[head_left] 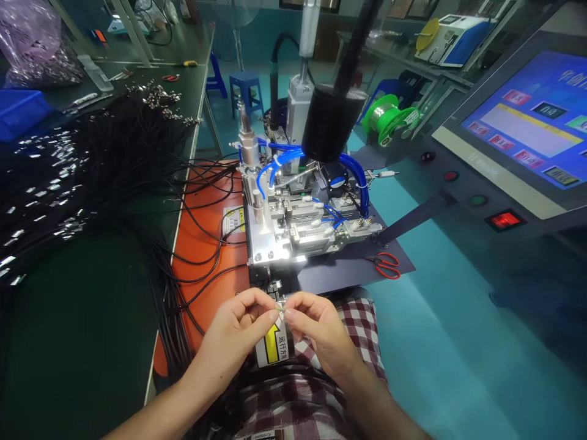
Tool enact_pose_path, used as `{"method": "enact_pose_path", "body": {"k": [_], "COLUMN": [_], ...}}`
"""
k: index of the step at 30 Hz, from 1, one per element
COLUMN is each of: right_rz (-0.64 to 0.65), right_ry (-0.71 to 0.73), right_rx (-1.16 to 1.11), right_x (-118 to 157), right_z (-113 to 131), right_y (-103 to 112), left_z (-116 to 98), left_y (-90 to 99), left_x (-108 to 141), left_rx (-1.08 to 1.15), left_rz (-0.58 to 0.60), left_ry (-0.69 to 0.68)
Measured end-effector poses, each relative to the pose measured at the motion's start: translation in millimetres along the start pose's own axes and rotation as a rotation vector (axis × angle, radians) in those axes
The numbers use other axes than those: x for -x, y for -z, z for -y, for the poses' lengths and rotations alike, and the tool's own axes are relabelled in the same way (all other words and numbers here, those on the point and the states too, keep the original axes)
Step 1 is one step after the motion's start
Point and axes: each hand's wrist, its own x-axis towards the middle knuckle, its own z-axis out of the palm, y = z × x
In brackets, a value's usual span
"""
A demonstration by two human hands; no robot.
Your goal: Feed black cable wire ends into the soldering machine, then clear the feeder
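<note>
My left hand [245, 324] and my right hand [316, 324] meet fingertip to fingertip just below the front of a metal machine [268, 238]. Each is closed in a pinch at something small and pale between them, too small to make out. Beneath the hands lies a label with a yellow arrow [272, 345]. The machine, with blue air tubes [296, 156], stands directly ahead of both hands. Black cables [211, 269] run from the left across an orange surface [197, 229] to its side.
A big heap of black cables [114, 140] covers part of the dark green table [68, 342] at left. Red-handled scissors [387, 265] lie right of the machine. A control screen [527, 122] stands at right, near a green spool [385, 119]. A black cylinder [332, 122] hangs above the machine.
</note>
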Motion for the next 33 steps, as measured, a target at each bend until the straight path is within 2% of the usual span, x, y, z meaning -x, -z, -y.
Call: {"method": "enact_pose_path", "body": {"k": [8,12,16,18,22,27,33], "right_rz": [0.200,0.264,0.298,0.263,0.109,-0.026,-0.057], "right_ry": [-0.206,-0.185,-0.119,-0.067,0.057,0.183,0.291], "right_rx": [0.066,0.164,0.265,0.309,0.379,0.480,0.581], "right_x": [-13,-17,-13,-10,-3,4,4], "right_z": [22,29,33,32,24,11,11], "right_y": [10,15,16,15,10,0,-4], "left_z": [-6,-5,-3,-2,0,2,-1], "left_y": [1.3,2.2,2.5,2.4,4.0,5.3,2.7], "left_x": [-2,-3,-3,-3,-3,-4,-4], "left_rx": [-0.218,-0.271,-0.270,-0.237,-0.140,-0.150,-0.149], "left_rz": [0.038,0.073,0.051,0.019,-0.027,-0.045,-0.049], "left_ry": [-0.011,-0.005,0.003,0.011,0.062,0.053,0.035]}}
